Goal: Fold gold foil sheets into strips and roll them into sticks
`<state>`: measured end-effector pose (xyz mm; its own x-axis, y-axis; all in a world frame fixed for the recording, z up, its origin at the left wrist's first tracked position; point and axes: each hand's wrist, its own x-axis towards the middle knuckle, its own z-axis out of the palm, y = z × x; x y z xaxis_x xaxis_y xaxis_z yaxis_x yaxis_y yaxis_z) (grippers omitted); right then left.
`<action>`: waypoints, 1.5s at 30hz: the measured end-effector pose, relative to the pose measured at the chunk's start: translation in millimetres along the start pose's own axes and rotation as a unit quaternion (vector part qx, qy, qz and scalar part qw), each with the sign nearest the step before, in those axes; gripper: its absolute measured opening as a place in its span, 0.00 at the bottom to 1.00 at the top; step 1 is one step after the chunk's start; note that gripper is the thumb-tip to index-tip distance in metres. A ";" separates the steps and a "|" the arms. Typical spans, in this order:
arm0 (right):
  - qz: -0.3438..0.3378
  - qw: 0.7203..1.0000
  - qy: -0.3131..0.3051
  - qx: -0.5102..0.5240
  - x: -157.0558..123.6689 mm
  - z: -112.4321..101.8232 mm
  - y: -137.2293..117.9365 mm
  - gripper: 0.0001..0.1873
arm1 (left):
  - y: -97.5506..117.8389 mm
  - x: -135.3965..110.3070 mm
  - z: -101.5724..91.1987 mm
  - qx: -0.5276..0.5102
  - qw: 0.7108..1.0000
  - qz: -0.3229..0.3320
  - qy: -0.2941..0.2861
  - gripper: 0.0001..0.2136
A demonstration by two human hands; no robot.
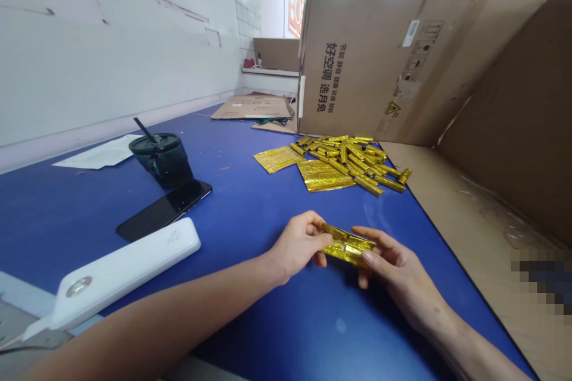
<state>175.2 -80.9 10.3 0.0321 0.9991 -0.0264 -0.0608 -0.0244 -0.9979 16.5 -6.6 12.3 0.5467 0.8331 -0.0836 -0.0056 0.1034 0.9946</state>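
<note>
A shiny gold foil strip [347, 246], partly rolled or folded lengthwise, is held between both hands above the blue table [250, 202]. My left hand [300, 242] pinches its left end between thumb and fingers. At the opposite end, my right hand [388, 257] grips with the thumb in front and fingers behind. Beyond the hands lies a pile of gold foil rolls [353, 155]. Beside that pile are two flat gold foil sheets, one nearer [324, 177] and one farther left [277, 159].
On the left stand a dark lidded cup [167, 161] with a straw, a black phone [165, 208] and a long white device [129, 271]. White paper [100, 152] lies behind the cup. A large cardboard box [366, 65] borders the right and back, near flat cardboard [252, 107].
</note>
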 end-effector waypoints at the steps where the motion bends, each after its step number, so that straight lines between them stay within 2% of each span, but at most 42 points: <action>1: -0.002 1.000 -0.001 -0.003 0.1 0.0 -0.2 0.20 | -0.5 0.2 0.1 0.000 1.000 -0.002 -0.001 0.04; 6: 0.005 0.999 -0.004 -0.039 0.5 0.0 0.4 0.13 | -0.6 -1.4 1.2 -0.004 1.000 -0.010 -0.019 0.03; 9: 0.007 0.999 0.004 -0.052 2.2 -2.0 2.7 0.13 | 0.6 -2.6 1.9 -0.003 1.000 -0.010 -0.020 0.02; 12: -0.049 0.990 0.097 -0.090 4.3 -6.7 4.9 0.15 | 1.1 -1.5 1.3 -0.006 1.000 -0.005 0.010 0.02; 13: -0.089 0.978 0.139 -0.127 4.4 -8.4 5.3 0.14 | 1.1 -0.6 0.7 -0.008 1.000 -0.004 0.024 0.02; 15: -0.189 0.933 0.185 -0.246 2.8 -10.7 5.1 0.10 | 0.7 1.3 -0.6 -0.014 0.999 -0.005 0.049 0.02; 18: -0.306 0.836 0.132 -0.435 -2.4 -9.5 4.6 0.05 | 0.1 3.0 -1.2 -0.025 0.998 -0.015 0.055 0.02; 20: -0.338 0.785 0.094 -0.511 -5.2 -6.8 5.3 0.08 | -0.5 2.9 -0.1 -0.029 0.998 -0.023 0.047 0.02; 22: -0.355 0.747 0.086 -0.556 -6.1 -5.0 7.0 0.09 | -2.0 2.4 1.4 -0.029 0.998 -0.033 0.035 0.02; 26: -0.362 0.702 0.083 -0.608 -4.6 -4.3 10.8 0.09 | -9.1 4.4 0.0 0.003 0.999 -0.052 -0.008 0.02; 28: -0.350 0.694 0.069 -0.626 -4.4 -3.8 12.3 0.09 | -11.6 6.8 -4.4 0.070 0.996 -0.052 -0.038 0.03; 30: -0.334 0.689 0.055 -0.641 -4.6 -2.8 13.8 0.10 | -9.9 8.2 -10.3 0.180 0.982 -0.025 -0.044 0.06; 32: -0.318 0.682 0.046 -0.657 -4.6 -1.7 15.7 0.12 | -3.0 6.8 -15.7 0.305 0.951 0.038 -0.005 0.08; 34: -0.310 0.674 0.042 -0.669 -4.1 -0.9 17.5 0.14 | 6.7 2.4 -18.8 0.403 0.906 0.119 0.053 0.07; 35: -0.307 0.673 0.040 -0.671 -3.6 -0.6 18.3 0.15 | 11.3 -0.5 -19.3 0.434 0.887 0.146 0.055 0.06; 38: -0.305 0.687 0.029 -0.659 -2.5 0.2 19.7 0.15 | 18.1 -8.6 -17.8 0.502 0.845 0.173 -0.062 0.05; 40: -0.300 0.707 0.019 -0.640 -1.9 0.3 20.0 0.15 | 15.9 -11.4 -16.2 0.543 0.814 0.175 -0.112 0.07; 42: -0.293 0.729 0.008 -0.618 -1.3 -0.5 20.2 0.15 | 10.8 -11.4 -15.6 0.565 0.795 0.179 -0.126 0.07; 45: -0.289 0.757 -0.005 -0.586 0.5 -4.2 20.5 0.11 | 4.1 -8.4 -17.0 0.565 0.794 0.186 -0.126 0.03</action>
<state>178.2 -81.0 -10.3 -0.2931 0.8542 0.4293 0.8875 0.4101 -0.2101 -2.3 -4.0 16.0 0.8344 0.5416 0.1024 0.4703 -0.7965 0.3800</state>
